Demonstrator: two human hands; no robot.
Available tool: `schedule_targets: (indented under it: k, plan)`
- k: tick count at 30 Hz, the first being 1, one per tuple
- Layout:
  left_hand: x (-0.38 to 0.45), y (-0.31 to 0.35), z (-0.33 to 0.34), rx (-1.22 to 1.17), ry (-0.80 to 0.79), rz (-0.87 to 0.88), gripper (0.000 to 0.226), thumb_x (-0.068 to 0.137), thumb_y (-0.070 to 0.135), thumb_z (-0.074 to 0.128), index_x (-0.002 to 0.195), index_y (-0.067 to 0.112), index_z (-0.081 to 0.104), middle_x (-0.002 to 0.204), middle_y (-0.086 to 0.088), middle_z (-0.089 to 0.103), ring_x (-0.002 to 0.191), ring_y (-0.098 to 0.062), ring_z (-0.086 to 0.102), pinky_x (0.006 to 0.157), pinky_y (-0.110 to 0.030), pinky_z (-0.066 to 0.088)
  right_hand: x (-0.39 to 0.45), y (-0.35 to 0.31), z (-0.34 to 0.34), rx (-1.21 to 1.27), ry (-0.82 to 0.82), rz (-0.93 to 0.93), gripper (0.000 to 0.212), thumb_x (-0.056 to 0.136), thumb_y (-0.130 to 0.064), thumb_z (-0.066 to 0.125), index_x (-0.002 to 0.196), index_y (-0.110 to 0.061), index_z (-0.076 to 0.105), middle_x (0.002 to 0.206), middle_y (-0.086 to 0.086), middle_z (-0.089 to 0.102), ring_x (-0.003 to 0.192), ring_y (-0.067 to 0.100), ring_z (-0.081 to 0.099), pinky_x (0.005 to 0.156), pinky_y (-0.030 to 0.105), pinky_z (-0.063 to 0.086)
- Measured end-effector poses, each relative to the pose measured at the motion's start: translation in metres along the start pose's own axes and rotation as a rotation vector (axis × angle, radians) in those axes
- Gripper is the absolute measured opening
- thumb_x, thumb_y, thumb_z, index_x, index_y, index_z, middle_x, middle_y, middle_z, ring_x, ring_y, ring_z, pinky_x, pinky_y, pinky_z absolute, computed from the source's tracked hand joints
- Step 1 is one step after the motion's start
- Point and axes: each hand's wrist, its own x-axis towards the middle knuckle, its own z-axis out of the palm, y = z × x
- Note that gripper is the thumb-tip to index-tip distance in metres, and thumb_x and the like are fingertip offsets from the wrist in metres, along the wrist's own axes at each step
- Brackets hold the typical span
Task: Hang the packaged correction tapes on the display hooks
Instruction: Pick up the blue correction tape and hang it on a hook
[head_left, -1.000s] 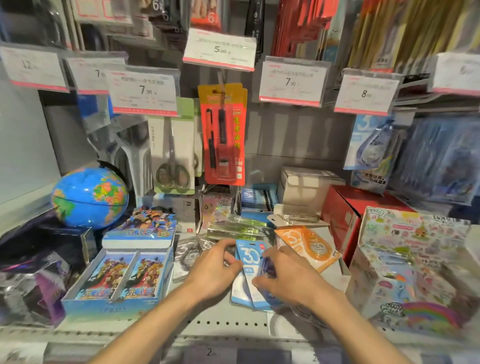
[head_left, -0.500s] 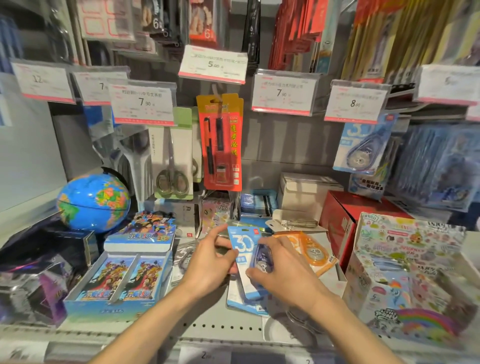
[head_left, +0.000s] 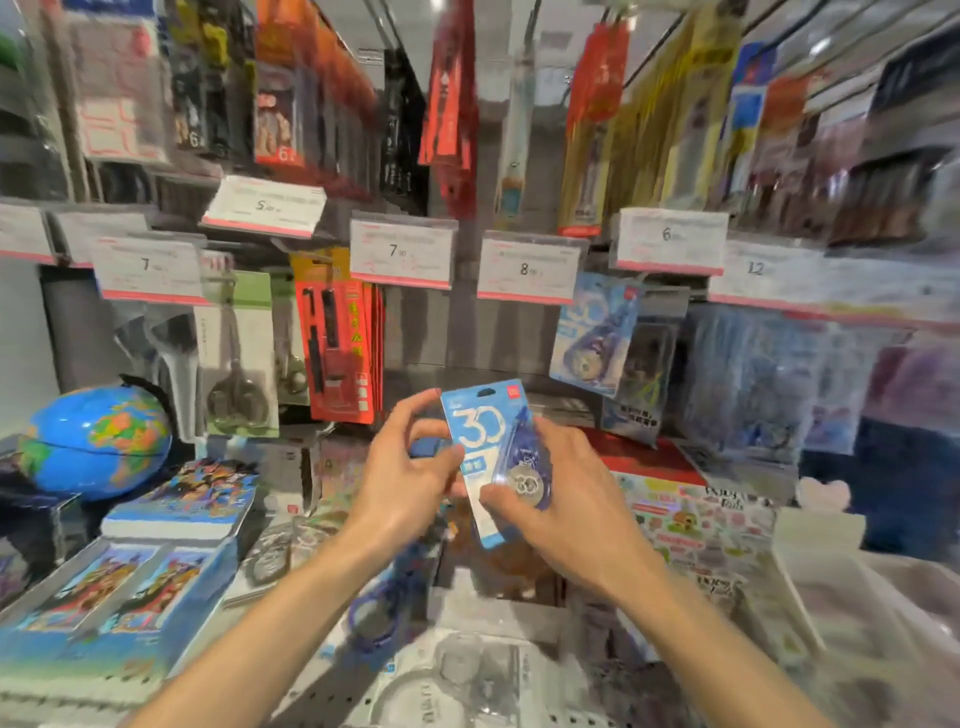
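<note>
A blue correction tape package (head_left: 480, 431) marked "30" is held upright in front of the shelf's back wall. My left hand (head_left: 402, 478) pinches its left edge and my right hand (head_left: 561, 504) grips its lower right side over the tape blister. Another blue correction tape package (head_left: 592, 332) hangs on a display hook under the "8" price tag (head_left: 530, 267), up and to the right of the held one. More packages (head_left: 415, 670) lie blurred on the shelf below my wrists.
Orange pen packs (head_left: 337, 343) and scissors (head_left: 239, 358) hang to the left. A globe (head_left: 96, 439) and blue card boxes (head_left: 119, 587) stand at the left, a red box (head_left: 644, 457) and sticker boxes (head_left: 701, 530) at the right. Price tags line the hook rail.
Both hands have lifted the blue package from the pile on the shelf up to chest height. The view has tilted upward and shows more of the hanging goods.
</note>
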Motion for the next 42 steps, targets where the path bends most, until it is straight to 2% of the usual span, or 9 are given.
schedule_targets:
  k: [3, 6, 11, 14, 17, 22, 29, 34, 42]
  plan:
    - [-0.002, 0.013, 0.043, -0.017, -0.003, 0.058, 0.056, 0.088, -0.018, 0.059, 0.133, 0.014, 0.049, 0.095, -0.013, 0.067, 0.064, -0.008, 0.068, 0.049, -0.029, 0.059, -0.005, 0.024, -0.037, 0.072, -0.024, 0.001, 0.076, 0.078, -0.049, 0.073, 0.143, -0.035, 0.036, 0.130, -0.019, 0.047, 0.124, 0.002, 0.043, 0.093, 0.019, 0.035]
    - [-0.002, 0.022, 0.080, 0.016, 0.000, 0.085, 0.056, 0.089, -0.015, 0.061, 0.136, 0.013, 0.049, 0.102, -0.018, 0.066, 0.067, -0.018, 0.066, 0.053, -0.034, 0.061, -0.009, 0.049, -0.065, 0.120, -0.022, -0.023, 0.073, 0.074, -0.043, 0.075, 0.137, -0.042, 0.039, 0.130, -0.024, 0.051, 0.125, 0.004, 0.048, 0.098, 0.031, 0.047]
    - [-0.001, 0.031, 0.123, 0.119, -0.075, 0.149, 0.054, 0.091, -0.006, 0.062, 0.134, 0.025, 0.049, 0.101, -0.005, 0.067, 0.063, -0.013, 0.067, 0.059, -0.034, 0.061, -0.017, 0.081, -0.094, 0.162, 0.067, 0.038, 0.090, 0.076, -0.034, 0.081, 0.149, -0.036, 0.029, 0.127, -0.021, 0.035, 0.124, 0.001, 0.043, 0.095, 0.014, 0.031]
    - [0.002, 0.037, 0.131, 0.321, -0.089, 0.238, 0.050, 0.089, 0.020, 0.068, 0.133, 0.036, 0.050, 0.099, 0.007, 0.069, 0.069, -0.022, 0.072, 0.071, -0.047, 0.061, -0.020, 0.092, -0.110, 0.184, 0.081, 0.048, 0.088, 0.080, -0.036, 0.079, 0.150, -0.038, 0.026, 0.126, -0.021, 0.032, 0.114, -0.001, 0.045, 0.087, 0.013, 0.033]
    - [0.007, 0.052, 0.127, 0.614, 0.007, 0.474, 0.044, 0.091, 0.025, 0.068, 0.132, 0.031, 0.053, 0.098, 0.011, 0.070, 0.070, -0.008, 0.069, 0.076, -0.040, 0.057, -0.018, 0.101, -0.126, 0.161, 0.111, 0.041, 0.088, 0.081, -0.038, 0.078, 0.151, -0.036, 0.024, 0.132, -0.020, 0.035, 0.119, 0.001, 0.047, 0.089, 0.014, 0.035]
    - [0.025, 0.096, 0.106, 0.878, 0.167, 0.839, 0.036, 0.090, 0.021, 0.069, 0.124, 0.019, 0.056, 0.106, 0.006, 0.061, 0.067, -0.008, 0.062, 0.063, -0.042, 0.056, -0.011, 0.100, -0.139, 0.098, 0.168, -0.028, 0.089, 0.082, -0.039, 0.078, 0.152, -0.033, 0.024, 0.140, -0.019, 0.035, 0.130, 0.007, 0.047, 0.100, 0.028, 0.046]
    - [0.058, 0.130, 0.097, 1.184, 0.072, 1.054, 0.043, 0.092, 0.026, 0.061, 0.133, 0.019, 0.052, 0.138, 0.001, 0.050, 0.084, -0.017, 0.067, 0.051, -0.042, 0.056, -0.004, 0.089, -0.139, 0.065, 0.246, -0.137, 0.091, 0.082, -0.034, 0.079, 0.153, -0.030, 0.022, 0.140, -0.016, 0.036, 0.131, 0.007, 0.045, 0.101, 0.027, 0.046]
    - [0.068, 0.135, 0.095, 1.226, 0.072, 1.177, 0.019, 0.099, 0.019, 0.059, 0.117, 0.018, 0.062, 0.128, 0.004, 0.060, 0.093, -0.021, 0.066, 0.050, -0.041, 0.055, 0.000, 0.084, -0.138, 0.076, 0.272, -0.158, 0.091, 0.080, -0.032, 0.081, 0.152, -0.029, 0.025, 0.141, -0.015, 0.038, 0.132, 0.006, 0.044, 0.105, 0.028, 0.044]
    - [0.072, 0.136, 0.094, 1.131, 0.075, 1.174, 0.023, 0.103, 0.025, 0.052, 0.121, 0.017, 0.064, 0.125, 0.005, 0.064, 0.085, -0.022, 0.069, 0.052, -0.041, 0.055, 0.010, 0.074, -0.131, 0.086, 0.287, -0.187, 0.080, 0.082, -0.033, 0.079, 0.145, -0.030, 0.031, 0.125, -0.023, 0.036, 0.117, -0.002, 0.043, 0.097, 0.020, 0.041]
